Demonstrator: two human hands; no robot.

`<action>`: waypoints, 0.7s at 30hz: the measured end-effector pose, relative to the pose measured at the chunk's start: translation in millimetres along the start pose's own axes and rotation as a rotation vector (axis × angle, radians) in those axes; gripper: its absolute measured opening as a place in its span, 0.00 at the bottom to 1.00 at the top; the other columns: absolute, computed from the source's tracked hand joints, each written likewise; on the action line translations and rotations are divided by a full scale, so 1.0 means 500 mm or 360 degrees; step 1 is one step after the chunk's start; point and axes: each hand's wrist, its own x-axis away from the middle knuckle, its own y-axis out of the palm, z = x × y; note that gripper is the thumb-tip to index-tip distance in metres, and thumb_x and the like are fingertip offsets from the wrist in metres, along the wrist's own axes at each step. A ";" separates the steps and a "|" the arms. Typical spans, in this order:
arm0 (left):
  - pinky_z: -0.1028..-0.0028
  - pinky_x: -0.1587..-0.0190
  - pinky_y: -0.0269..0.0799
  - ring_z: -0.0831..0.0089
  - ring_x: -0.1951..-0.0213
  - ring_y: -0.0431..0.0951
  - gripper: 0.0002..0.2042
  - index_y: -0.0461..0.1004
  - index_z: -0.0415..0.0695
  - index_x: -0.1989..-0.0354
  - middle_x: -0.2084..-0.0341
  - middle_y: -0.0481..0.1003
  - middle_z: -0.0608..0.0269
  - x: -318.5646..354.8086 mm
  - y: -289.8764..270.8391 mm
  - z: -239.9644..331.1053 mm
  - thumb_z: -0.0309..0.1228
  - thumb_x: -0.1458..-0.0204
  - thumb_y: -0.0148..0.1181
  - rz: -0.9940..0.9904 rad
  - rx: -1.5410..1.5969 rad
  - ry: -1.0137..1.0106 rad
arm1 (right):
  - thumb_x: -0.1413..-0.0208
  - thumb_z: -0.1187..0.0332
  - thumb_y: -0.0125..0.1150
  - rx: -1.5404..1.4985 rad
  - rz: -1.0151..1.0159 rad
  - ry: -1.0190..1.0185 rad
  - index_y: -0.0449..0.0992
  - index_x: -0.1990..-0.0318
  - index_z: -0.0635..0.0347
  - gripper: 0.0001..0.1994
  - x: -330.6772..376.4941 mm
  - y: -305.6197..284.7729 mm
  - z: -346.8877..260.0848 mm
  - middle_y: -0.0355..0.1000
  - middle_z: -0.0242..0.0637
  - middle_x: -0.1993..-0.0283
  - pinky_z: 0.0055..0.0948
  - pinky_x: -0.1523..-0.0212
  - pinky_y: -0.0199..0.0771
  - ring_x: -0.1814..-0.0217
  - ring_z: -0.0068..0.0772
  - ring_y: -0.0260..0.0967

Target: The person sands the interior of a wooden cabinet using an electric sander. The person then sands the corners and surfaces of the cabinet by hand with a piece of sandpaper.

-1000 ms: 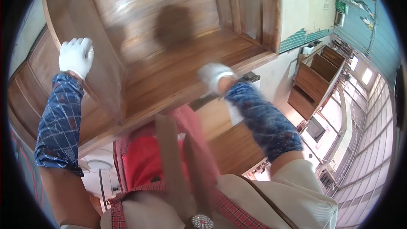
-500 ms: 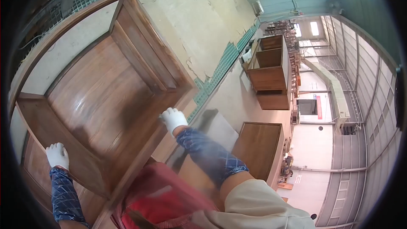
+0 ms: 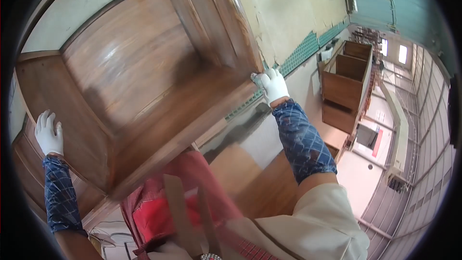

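A large brown wooden cabinet, open toward me, fills the left and middle. My left hand, in a white glove and blue patterned sleeve, rests at the outer edge of its side panel, fingers stretched and a little apart. At the cabinet's right front corner is my right hand, also gloved. Its fingers are closed around a small crumpled greyish piece, pressed to the wooden edge; whether it is cloth or abrasive paper I cannot tell.
Green grating with torn pale sheeting lies behind the cabinet. Another wooden cabinet with open compartments stands to the right. A second brown panelled piece is beside my left arm. My red apron is close to the front edge.
My right hand has moved right along the front edge to the corner. My left hand stays at the side panel, its fingers now more stretched. The whole view has shifted.
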 end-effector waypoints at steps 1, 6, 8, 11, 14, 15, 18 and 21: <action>0.57 0.41 0.64 0.54 0.43 0.69 0.15 0.74 0.41 0.55 0.48 0.73 0.55 0.004 0.002 -0.010 0.26 0.53 0.61 -0.0005 -0.0014 -0.0025 | 0.52 0.73 0.58 0.0077 -0.0034 -0.0031 0.79 0.59 0.47 0.13 -0.006 0.006 0.005 0.69 0.40 0.67 0.44 0.63 0.70 0.64 0.49 0.68; 0.58 0.43 0.66 0.54 0.45 0.70 0.12 0.74 0.41 0.59 0.50 0.74 0.56 0.009 -0.012 -0.005 0.25 0.54 0.61 -0.0070 -0.0039 -0.0041 | 0.54 0.70 0.56 0.0255 0.0068 -0.0100 0.77 0.63 0.46 0.10 -0.137 0.051 -0.018 0.66 0.41 0.68 0.43 0.63 0.67 0.63 0.46 0.67; 0.58 0.44 0.66 0.54 0.45 0.70 0.11 0.74 0.41 0.60 0.52 0.74 0.56 0.003 -0.002 -0.010 0.24 0.53 0.59 -0.0063 0.0041 0.0030 | 0.54 0.69 0.57 0.0458 0.0133 -0.0101 0.76 0.65 0.48 0.08 -0.256 0.031 -0.043 0.66 0.40 0.66 0.44 0.63 0.67 0.62 0.47 0.67; 0.58 0.44 0.66 0.55 0.46 0.71 0.10 0.75 0.42 0.61 0.53 0.74 0.57 -0.005 0.000 -0.007 0.23 0.53 0.58 -0.0024 0.0006 0.0058 | 0.53 0.71 0.55 0.0420 0.0168 -0.0246 0.76 0.66 0.48 0.07 -0.380 -0.009 -0.040 0.68 0.40 0.64 0.42 0.62 0.68 0.61 0.47 0.68; 0.59 0.44 0.66 0.57 0.46 0.71 0.09 0.75 0.42 0.62 0.54 0.75 0.58 0.018 0.004 -0.022 0.23 0.53 0.58 -0.0089 -0.0030 0.0003 | 0.54 0.71 0.55 0.0455 0.0068 -0.0274 0.75 0.61 0.50 0.11 -0.298 0.006 -0.046 0.69 0.40 0.61 0.42 0.62 0.68 0.59 0.47 0.67; 0.59 0.44 0.66 0.57 0.46 0.71 0.09 0.75 0.42 0.62 0.55 0.75 0.58 0.019 0.001 -0.025 0.23 0.53 0.58 -0.0105 -0.0037 -0.0009 | 0.54 0.71 0.55 0.0483 -0.0011 -0.0292 0.75 0.60 0.51 0.11 -0.234 0.023 -0.029 0.69 0.41 0.62 0.42 0.63 0.68 0.59 0.46 0.67; 0.60 0.44 0.66 0.58 0.47 0.71 0.08 0.75 0.43 0.63 0.55 0.75 0.60 0.012 0.000 -0.021 0.24 0.53 0.58 -0.0106 -0.0014 0.0002 | 0.52 0.72 0.58 0.0238 -0.0482 -0.0001 0.78 0.57 0.49 0.14 -0.049 0.038 0.000 0.70 0.41 0.61 0.44 0.60 0.71 0.61 0.46 0.69; 0.61 0.47 0.67 0.59 0.48 0.72 0.06 0.75 0.43 0.65 0.57 0.76 0.59 -0.013 0.015 -0.003 0.25 0.53 0.59 -0.0025 -0.0040 0.0104 | 0.51 0.73 0.59 0.0138 -0.0290 0.0332 0.78 0.60 0.48 0.11 -0.018 0.033 -0.013 0.71 0.42 0.60 0.43 0.58 0.72 0.57 0.49 0.70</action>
